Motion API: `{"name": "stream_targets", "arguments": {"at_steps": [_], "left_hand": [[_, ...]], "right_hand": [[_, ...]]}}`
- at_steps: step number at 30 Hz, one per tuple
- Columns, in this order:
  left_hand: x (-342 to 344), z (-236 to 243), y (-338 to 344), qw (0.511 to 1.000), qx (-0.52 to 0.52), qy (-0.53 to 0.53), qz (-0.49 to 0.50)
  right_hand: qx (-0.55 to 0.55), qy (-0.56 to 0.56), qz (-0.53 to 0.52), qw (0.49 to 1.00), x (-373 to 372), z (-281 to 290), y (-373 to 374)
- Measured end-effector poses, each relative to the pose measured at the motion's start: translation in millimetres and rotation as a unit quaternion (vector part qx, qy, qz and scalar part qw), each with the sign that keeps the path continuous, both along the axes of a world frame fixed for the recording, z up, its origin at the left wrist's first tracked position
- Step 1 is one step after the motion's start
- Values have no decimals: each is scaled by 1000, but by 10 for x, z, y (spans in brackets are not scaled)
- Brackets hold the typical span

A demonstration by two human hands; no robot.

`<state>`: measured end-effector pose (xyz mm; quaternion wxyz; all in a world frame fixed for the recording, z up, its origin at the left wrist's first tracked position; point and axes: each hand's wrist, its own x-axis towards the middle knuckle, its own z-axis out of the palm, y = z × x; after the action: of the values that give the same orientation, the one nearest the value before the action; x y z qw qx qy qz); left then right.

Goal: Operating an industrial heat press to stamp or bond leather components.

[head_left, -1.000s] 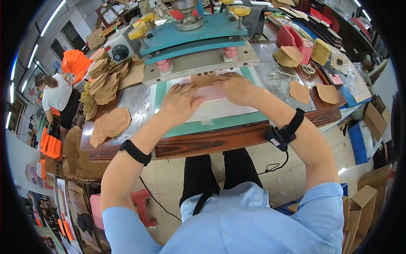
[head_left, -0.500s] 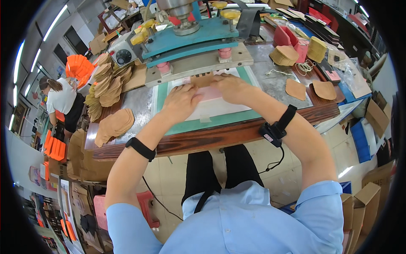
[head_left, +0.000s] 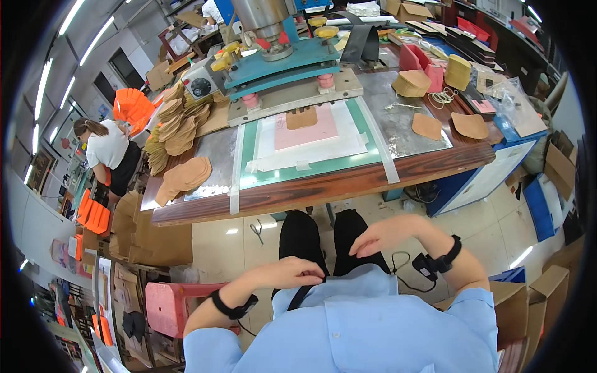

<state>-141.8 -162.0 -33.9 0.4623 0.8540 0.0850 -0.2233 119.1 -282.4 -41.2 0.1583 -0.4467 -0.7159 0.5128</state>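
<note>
Both hands off the table [head_left: 323, 193], over the lap. Left hand [head_left: 286, 272]: in front of the waist, beside a dark strap [head_left: 300, 297] at the blue shirt [head_left: 336, 323]. Its fingers are bent and close together; cannot tell whether they touch the strap or pinch anything. Right hand [head_left: 388, 235]: raised above the right thigh, apart from the left; fingers loosely bent and slightly parted, tips pointing leftward.

Work area: brown notched piece [head_left: 301, 118] lies flat on the far part of a pink sheet [head_left: 311, 137], notches facing the press [head_left: 280, 65]. Cannot tell whether its far edge runs under the press's metal plate [head_left: 298, 96]. Pink sheet rests on white paper [head_left: 267, 140], which lies on a green mat [head_left: 270, 177]. Pale tape strips run along both sides of the mat.

Table, left: fanned stack of brown pieces [head_left: 185, 177] near the front edge; taller piles [head_left: 183, 121] behind it; control box [head_left: 202, 84] with a black dial beside the press. Table, right: two single brown pieces [head_left: 426, 126] side by side; behind them a thick brown stack [head_left: 410, 83], a pink holder [head_left: 413, 59] and a coil of pale cord [head_left: 443, 97].

Far left: co-worker [head_left: 106, 146] in a white top, leaning forward near orange pieces [head_left: 93, 214].
</note>
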Motion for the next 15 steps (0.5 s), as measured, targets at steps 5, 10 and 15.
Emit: {"name": "stream_targets", "arguments": {"at_steps": [5,10,15], "left_hand": [[78,-1281,537,884,-330,-47,327],[540,-1271,941,500,-608,-338,517],[657,-987,882,408,-628,-470,467]], "right_hand": [[-97,259,-370,887,303,-1159,420],[23,647,-530,547,378,-1545,861],[48,795,-433,423,-114,-974,954]]}}
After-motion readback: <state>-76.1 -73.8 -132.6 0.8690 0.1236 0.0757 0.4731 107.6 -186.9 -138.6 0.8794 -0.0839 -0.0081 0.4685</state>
